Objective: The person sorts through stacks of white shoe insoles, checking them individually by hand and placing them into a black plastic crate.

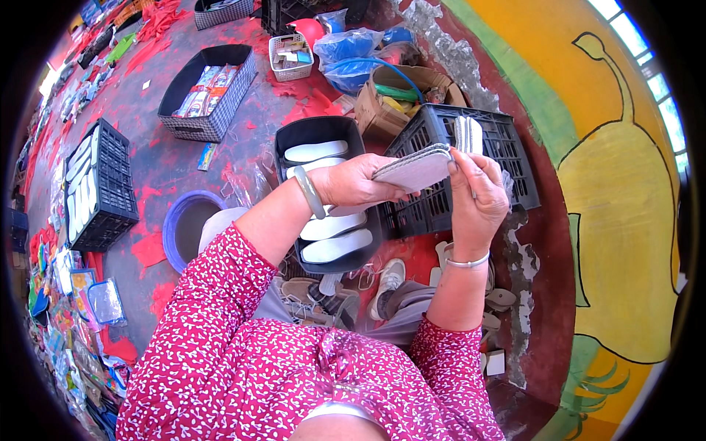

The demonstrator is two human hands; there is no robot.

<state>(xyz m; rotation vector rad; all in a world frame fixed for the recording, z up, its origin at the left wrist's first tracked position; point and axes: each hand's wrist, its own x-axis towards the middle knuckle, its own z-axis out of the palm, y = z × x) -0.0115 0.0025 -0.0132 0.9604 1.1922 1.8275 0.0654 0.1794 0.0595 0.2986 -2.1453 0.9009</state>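
Observation:
My left hand is closed around a small stack of pale grey insoles, thumb on top and fingers beneath. At the stack's right end, my right hand pinches its edge between thumb and fingers. Just beyond the right fingertips, a few striped-edged white insoles stand at the black crate; whether the right hand touches them I cannot tell. Beneath my hands sits a dark bin with several white insoles laid side by side, partly hidden by the left hand and forearm.
On the left stands a black crate of white insoles; a purple tub is nearer. Farther off are a checkered bin of packets, a white basket and a cardboard box. Shoes lie by my feet. A painted wall rises right.

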